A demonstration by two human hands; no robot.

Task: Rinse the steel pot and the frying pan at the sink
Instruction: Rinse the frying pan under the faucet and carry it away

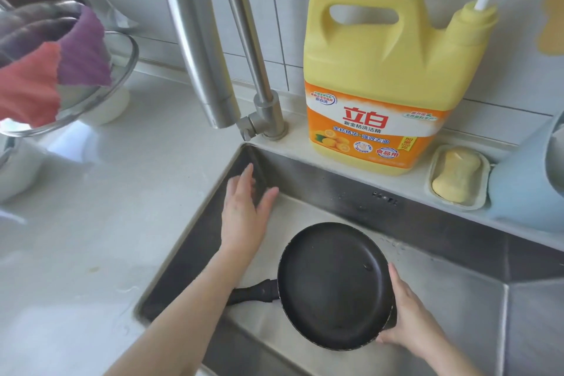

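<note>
Black pan [332, 284] sits tilted in the sink [457, 290], right hand [412, 323] gripping its rim, fingertips hidden underneath, left hand [244, 217] fingers loosely spread above the basin, handle [253, 291] partly behind the forearm.

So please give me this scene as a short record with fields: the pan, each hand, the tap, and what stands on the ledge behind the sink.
frying pan: black frying pan, held inside the sink, handle pointing left
right hand: right hand grips the pan's right rim
left hand: left hand open, fingers straight, near the sink's back left corner
faucet: faucet, no water visible
ledge: yellow detergent bottle, soap bar in a dish
</note>
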